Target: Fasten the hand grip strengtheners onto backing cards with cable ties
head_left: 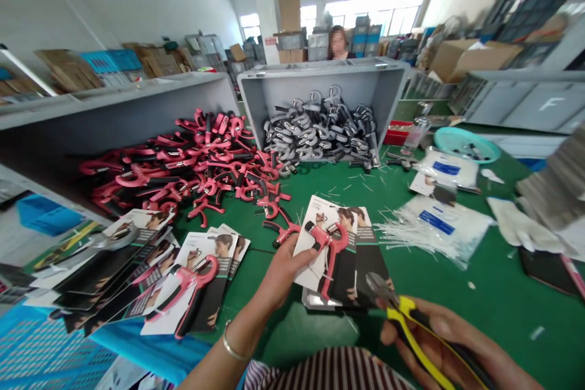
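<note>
My left hand (283,274) is closed on the left edge of a printed backing card with a pink hand grip strengthener (329,250) on it, the thumb pressing on the front. Beneath it lies a stack of similar cards (372,250). In my right hand (439,341) are yellow-and-black cutting pliers (404,317), their jaws pointing at the right side of the cards. At left, another pink hand grip (187,292) sits on a card, beside a pile of cards (114,268) with a grey grip on top. Loose pink grips lie just beyond my left hand.
A grey crate (214,88) on its side spills pink hand grips (201,158); another crate (388,88) holds grey ones (320,128). At right are bags of white cable ties (439,225), a turquoise plate (466,145), a white glove (523,225) and a bottle (415,136). A person (338,42) is behind the crates.
</note>
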Demonstrator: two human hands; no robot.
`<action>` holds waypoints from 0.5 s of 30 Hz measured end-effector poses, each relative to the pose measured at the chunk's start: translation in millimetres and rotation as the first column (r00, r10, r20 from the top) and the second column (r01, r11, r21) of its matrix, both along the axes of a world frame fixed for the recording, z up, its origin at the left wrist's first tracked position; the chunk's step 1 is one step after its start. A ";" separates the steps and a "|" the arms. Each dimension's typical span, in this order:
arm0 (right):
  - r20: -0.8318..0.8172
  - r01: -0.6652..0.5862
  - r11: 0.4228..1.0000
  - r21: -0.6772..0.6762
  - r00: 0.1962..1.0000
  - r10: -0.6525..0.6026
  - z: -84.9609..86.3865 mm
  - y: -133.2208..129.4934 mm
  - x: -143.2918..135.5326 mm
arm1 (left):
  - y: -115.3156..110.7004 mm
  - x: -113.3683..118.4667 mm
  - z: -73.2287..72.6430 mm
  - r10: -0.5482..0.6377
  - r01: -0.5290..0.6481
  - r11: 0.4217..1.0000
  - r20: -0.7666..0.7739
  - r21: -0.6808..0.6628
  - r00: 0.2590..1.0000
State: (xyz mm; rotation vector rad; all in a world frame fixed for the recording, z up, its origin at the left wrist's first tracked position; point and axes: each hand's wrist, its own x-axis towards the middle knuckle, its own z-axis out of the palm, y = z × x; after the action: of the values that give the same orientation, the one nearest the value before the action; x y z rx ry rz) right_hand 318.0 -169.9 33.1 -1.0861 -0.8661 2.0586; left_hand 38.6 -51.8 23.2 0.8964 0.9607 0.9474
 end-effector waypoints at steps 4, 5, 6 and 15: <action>-0.309 -0.174 0.970 -0.167 0.944 0.116 13.0 12.9 -40.6 | 5.9 0.4 -11.2 0.008 -0.008 1.000 -0.026 0.022 1.000; -0.286 -0.215 0.961 -0.174 0.945 0.160 13.1 13.3 -43.3 | 6.0 -1.2 -13.2 0.002 -0.001 1.000 -0.026 0.021 1.000; -0.207 -0.256 0.955 -0.150 0.953 0.223 13.9 14.7 -43.8 | 5.9 -2.7 -14.6 -0.007 0.008 1.000 -0.028 0.024 1.000; 0.824 -0.934 0.235 0.269 0.096 -0.558 63.2 99.1 -17.4 | 8.6 -5.4 -13.3 0.008 0.015 0.987 -0.148 0.158 0.989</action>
State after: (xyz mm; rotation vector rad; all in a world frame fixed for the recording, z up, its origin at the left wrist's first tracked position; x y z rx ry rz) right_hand 300.6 -70.8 96.4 -1.3510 -2.7988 -0.1018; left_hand 33.2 -43.2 9.9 1.1154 1.0199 0.9741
